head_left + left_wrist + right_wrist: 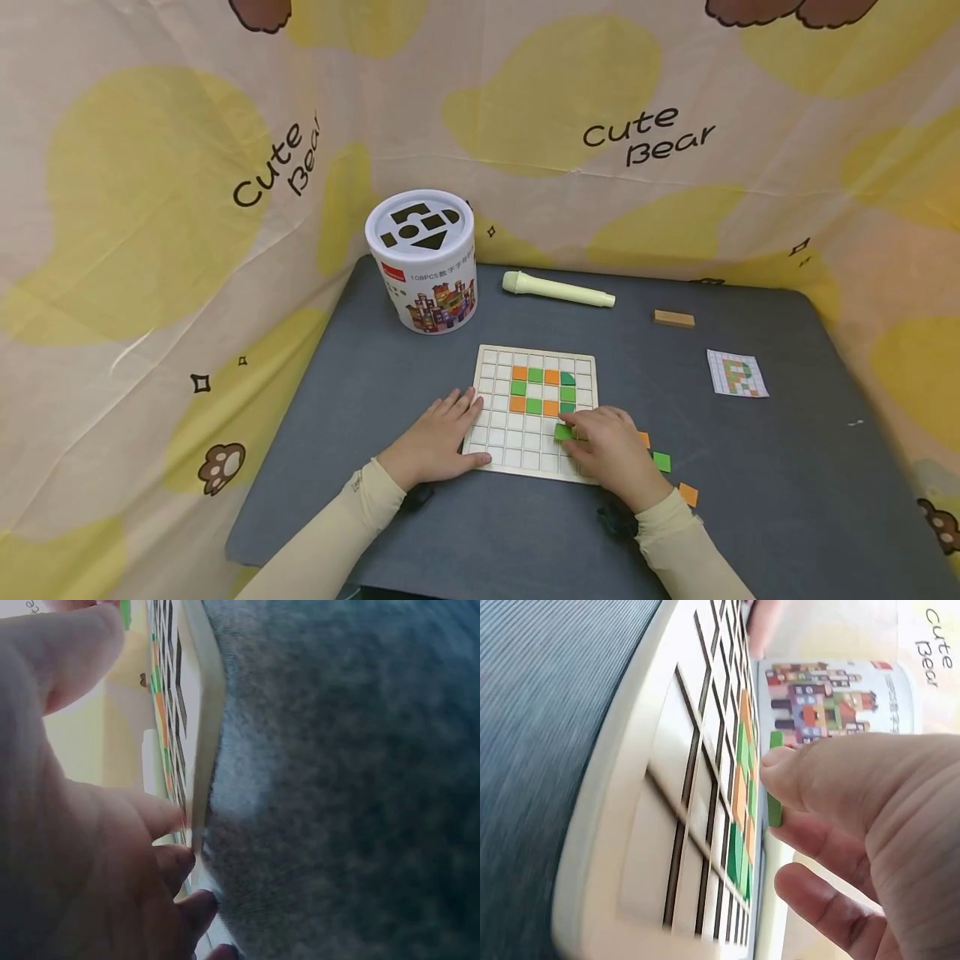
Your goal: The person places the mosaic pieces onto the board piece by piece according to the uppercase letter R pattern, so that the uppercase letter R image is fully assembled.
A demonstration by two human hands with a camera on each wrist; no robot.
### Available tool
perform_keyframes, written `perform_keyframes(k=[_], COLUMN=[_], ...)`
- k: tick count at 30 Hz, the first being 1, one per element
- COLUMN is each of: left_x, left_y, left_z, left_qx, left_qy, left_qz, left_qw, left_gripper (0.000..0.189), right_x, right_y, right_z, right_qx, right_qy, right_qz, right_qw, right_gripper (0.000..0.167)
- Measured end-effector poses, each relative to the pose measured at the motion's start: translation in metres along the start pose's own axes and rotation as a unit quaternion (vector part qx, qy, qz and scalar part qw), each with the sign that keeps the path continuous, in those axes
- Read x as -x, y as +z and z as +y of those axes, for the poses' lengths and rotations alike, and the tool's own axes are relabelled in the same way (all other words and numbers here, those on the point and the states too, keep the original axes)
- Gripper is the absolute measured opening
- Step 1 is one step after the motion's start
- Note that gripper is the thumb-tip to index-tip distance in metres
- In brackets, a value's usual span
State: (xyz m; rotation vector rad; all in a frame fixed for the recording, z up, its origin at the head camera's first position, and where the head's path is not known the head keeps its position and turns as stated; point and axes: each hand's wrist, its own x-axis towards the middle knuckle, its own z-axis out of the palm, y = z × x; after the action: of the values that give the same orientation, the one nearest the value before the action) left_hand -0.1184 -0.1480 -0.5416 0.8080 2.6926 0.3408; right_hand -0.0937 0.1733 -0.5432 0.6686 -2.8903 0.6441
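Note:
A white grid board lies on the dark table, with orange and green tiles set in its squares. My left hand rests at the board's left edge, fingers spread; in the left wrist view its fingertips touch the board's rim. Above the lower right squares my right hand pinches a green square tile between thumb and finger. In the right wrist view that tile is held just off the board's surface. Loose tiles, one green and one orange, lie beside the right hand.
A white bucket with shaped holes in its lid stands at the back left. Beside it lie a pale yellow stick and a wooden block. A pattern card lies to the right. A printed curtain hangs behind the table.

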Motion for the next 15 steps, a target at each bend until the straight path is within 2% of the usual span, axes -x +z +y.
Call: perform_keyframes(k=[4, 8, 15], left_x=[0.003, 0.004, 0.003], left_y=[-0.001, -0.003, -0.002], left_z=[-0.001, -0.002, -0.003], left_qx=[0.010, 0.010, 0.011], left_qy=[-0.009, -0.011, 0.000], left_qz=[-0.015, -0.021, -0.012], left_qw=[0.9998, 0.9997, 0.9999], left_gripper=[0.096, 0.096, 0.095], right_x=[-0.011, -0.022, -0.039], right_y=[0.006, 0.013, 0.027], right_z=[-0.009, -0.019, -0.030], right_qx=[0.004, 0.014, 0.035], right_qy=[-0.002, -0.008, -0.045], right_qz=[-0.009, -0.019, -0.026], right_qw=[0.9999, 0.9997, 0.9980], right_gripper=[0.036, 0.038, 0.037])
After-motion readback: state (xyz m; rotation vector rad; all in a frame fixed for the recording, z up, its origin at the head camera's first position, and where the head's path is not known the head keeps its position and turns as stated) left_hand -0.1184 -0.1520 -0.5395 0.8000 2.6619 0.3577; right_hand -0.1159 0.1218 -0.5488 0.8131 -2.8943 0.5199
